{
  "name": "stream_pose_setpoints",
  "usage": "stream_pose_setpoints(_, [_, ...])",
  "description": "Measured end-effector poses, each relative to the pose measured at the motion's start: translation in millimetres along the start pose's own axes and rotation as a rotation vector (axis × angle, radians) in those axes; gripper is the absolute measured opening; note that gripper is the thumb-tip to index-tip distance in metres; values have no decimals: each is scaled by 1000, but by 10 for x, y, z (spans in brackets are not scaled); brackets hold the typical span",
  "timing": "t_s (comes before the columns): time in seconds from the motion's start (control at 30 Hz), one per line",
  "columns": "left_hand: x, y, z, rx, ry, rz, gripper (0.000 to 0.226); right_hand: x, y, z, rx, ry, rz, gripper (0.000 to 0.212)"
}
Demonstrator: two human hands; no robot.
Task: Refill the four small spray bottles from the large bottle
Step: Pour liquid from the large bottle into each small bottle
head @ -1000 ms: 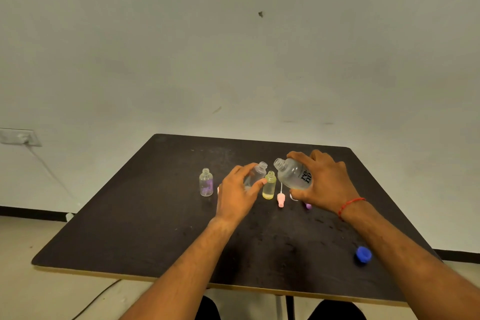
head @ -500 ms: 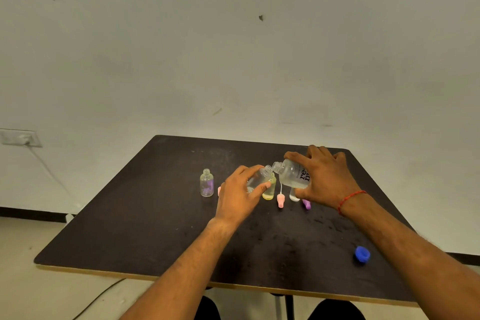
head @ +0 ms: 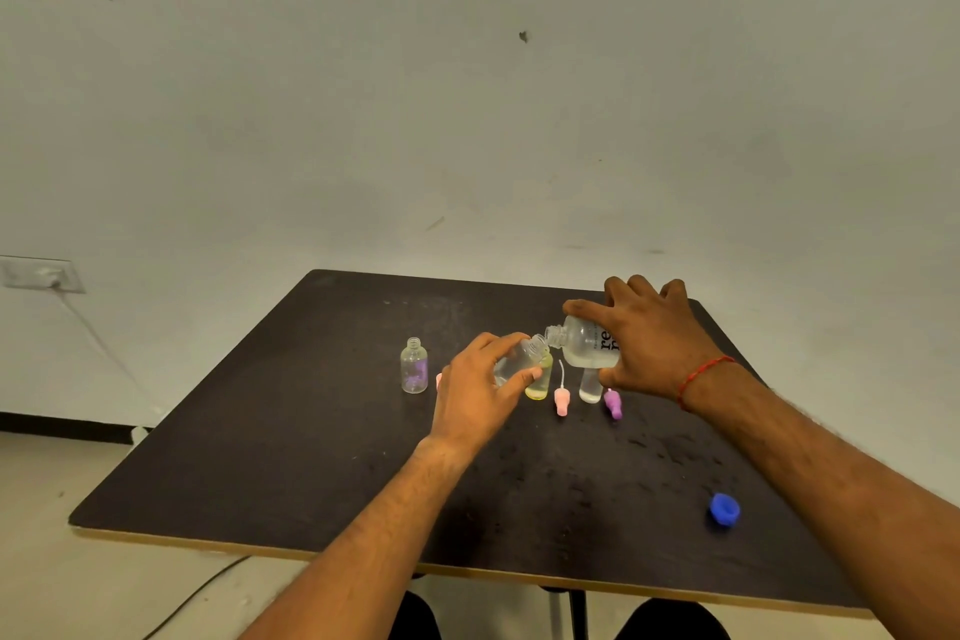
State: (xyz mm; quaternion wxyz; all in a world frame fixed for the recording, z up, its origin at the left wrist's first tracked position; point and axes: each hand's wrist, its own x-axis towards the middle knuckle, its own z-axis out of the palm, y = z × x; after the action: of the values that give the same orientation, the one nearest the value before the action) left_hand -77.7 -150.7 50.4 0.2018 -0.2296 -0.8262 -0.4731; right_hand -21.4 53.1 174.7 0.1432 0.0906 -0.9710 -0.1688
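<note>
My right hand grips the large clear bottle, tipped on its side with its open neck pointing left. The neck meets the mouth of a small clear spray bottle, which my left hand holds tilted above the table. Behind it stands a small yellow bottle. A small purple-tinted bottle stands uncapped to the left. Another small clear bottle stands under the large one.
A pink spray cap and a purple spray cap lie on the dark table. The blue cap lies near the table's front right. A wall stands behind the table.
The large bottle has tipped further and moved up and right slightly, its neck coming against the mouth of the small bottle held by my left hand.
</note>
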Motion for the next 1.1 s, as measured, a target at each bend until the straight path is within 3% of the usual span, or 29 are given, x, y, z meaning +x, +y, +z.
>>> stream_pose_setpoints(1.1, [-17, 5, -63, -32, -4, -43, 47, 138, -39, -145, -97, -1, -93, 83])
